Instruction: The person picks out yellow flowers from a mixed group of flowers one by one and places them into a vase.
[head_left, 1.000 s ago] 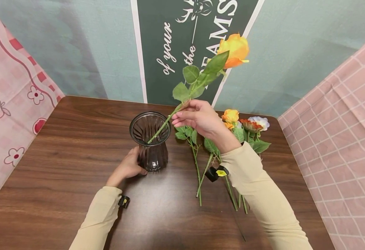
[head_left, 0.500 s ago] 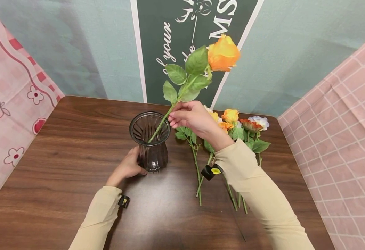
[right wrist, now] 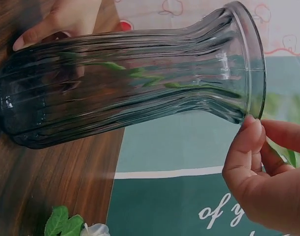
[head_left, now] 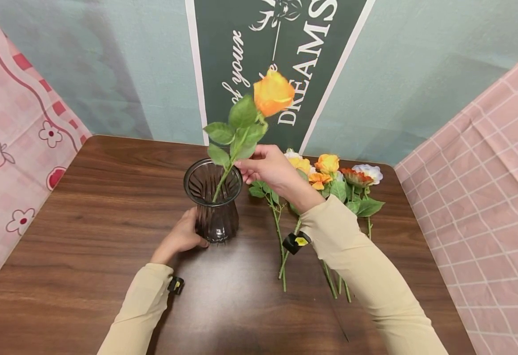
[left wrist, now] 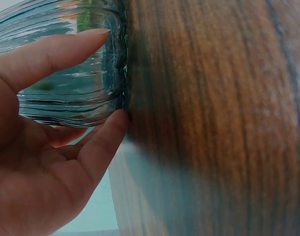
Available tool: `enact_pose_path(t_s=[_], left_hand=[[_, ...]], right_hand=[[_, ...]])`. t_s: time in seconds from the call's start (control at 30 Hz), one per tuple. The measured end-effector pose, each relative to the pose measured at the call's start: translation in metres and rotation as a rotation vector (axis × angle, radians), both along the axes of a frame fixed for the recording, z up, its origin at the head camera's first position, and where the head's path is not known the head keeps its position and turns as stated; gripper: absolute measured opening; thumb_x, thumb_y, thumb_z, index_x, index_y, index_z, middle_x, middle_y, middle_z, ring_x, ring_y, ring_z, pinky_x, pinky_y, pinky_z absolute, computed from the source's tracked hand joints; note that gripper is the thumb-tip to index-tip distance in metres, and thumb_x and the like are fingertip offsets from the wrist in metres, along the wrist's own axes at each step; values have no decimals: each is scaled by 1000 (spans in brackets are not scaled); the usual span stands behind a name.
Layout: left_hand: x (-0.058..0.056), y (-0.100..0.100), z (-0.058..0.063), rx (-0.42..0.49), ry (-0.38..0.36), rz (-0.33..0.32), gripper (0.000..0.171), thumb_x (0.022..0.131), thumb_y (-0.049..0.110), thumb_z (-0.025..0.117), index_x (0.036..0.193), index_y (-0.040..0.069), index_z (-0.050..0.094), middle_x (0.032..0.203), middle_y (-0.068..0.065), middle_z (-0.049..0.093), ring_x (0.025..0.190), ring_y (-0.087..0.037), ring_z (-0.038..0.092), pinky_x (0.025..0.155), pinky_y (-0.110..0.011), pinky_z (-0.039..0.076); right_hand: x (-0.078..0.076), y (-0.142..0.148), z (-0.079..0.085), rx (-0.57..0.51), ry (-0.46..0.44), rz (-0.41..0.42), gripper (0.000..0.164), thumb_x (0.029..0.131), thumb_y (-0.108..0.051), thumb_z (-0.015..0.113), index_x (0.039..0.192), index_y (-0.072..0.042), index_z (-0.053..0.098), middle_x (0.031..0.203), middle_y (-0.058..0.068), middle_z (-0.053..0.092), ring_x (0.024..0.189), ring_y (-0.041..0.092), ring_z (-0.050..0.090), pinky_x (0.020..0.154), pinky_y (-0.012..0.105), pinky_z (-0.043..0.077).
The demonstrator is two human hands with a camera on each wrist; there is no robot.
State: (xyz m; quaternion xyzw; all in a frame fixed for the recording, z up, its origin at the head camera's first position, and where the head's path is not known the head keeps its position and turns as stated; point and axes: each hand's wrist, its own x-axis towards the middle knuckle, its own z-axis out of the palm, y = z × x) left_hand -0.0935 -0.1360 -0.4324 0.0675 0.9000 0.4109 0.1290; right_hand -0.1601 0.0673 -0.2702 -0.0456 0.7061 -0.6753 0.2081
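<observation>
A ribbed dark glass vase (head_left: 216, 224) stands upright on the table. My left hand (head_left: 183, 236) grips its lower side; in the left wrist view the thumb (left wrist: 66, 51) lies along the glass near its base. An orange-yellow rose (head_left: 273, 93) leans slightly right, its stem (head_left: 221, 185) down inside the vase and its leaves (head_left: 241, 133) above the rim. My right hand (head_left: 270, 170) pinches around the stem just above the rim's right side. In the right wrist view, its fingertips (right wrist: 251, 129) are right at the vase rim (right wrist: 260, 73), with blurred green leaves behind.
Right of the vase, several more flowers lie on the wooden table (head_left: 108, 236), including a yellow-orange rose (head_left: 327, 163) and a pale lilac flower (head_left: 369, 173). Their green stems (head_left: 282, 256) point toward the near edge. A printed dark green banner (head_left: 223, 49) hangs behind.
The rose has swung left and become more upright, its bloom lower and its leaves nearer the vase. My right hand has shifted slightly left; the left hand and vase have stayed put.
</observation>
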Motion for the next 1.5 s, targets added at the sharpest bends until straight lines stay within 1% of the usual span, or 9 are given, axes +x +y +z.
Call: enact_pose_path(t_s=[0.3,0.53,0.63,0.8,1.07,1.2,1.3,1.33,1.5], left_hand=[[-1,-1,-1,6,7,-4,83,52,1,78,123,-10,37,117,-29,43,111,-40,40,94,-50,34],[0,1,1,15,6,-2,83,52,1,77,124,-9,36,118,-29,42,112,-41,40,95,-50,33],[0,1,1,20,10,-2,83,52,1,77,123,-10,37,118,-30,42,111,-41,40,94,-50,34],[0,0,0,21,4,1,80,52,0,76,121,-9,37,117,-29,43,111,-41,40,94,-51,34],[1,0,1,14,2,0,83,51,1,77,123,-9,36,117,-28,43,111,-41,41,94,-51,34],[1,0,2,25,0,1,83,51,2,78,122,-8,37,117,-29,43,111,-41,41,94,-51,33],[1,-1,2,44,17,-4,80,51,3,78,120,-8,38,114,-29,43,109,-42,41,93,-52,34],[1,-2,-1,45,46,-8,80,50,5,79,118,-7,39,111,-28,44,106,-41,42,91,-48,37],[0,-2,-3,43,53,-9,78,50,5,79,117,-7,40,110,-27,44,105,-41,43,90,-48,37]], right_hand=[[1,7,-4,-8,-32,66,13,84,3,59,93,7,51,71,11,56,58,18,55,59,29,51],[2,21,-3,-48,-28,160,13,81,11,57,92,12,51,76,15,60,62,22,60,61,31,52],[1,26,-4,-50,-17,176,12,80,13,56,92,14,52,76,17,60,63,23,60,61,32,52],[1,32,-4,-46,-12,160,13,81,12,55,94,15,52,76,15,60,62,23,60,60,31,52],[0,45,-9,3,-11,155,23,83,10,54,102,20,48,74,10,63,64,20,61,62,32,52],[-2,54,-14,13,-11,145,19,83,11,53,99,17,49,74,10,63,65,20,61,62,31,52],[-3,62,-19,16,-18,131,14,83,11,53,96,14,51,74,11,63,64,20,61,60,29,52],[-3,65,-21,17,-21,123,13,82,11,53,95,13,52,74,10,63,64,20,61,60,29,52],[-2,77,-30,29,-37,96,12,82,11,54,94,12,53,75,12,62,63,20,60,59,29,52]])
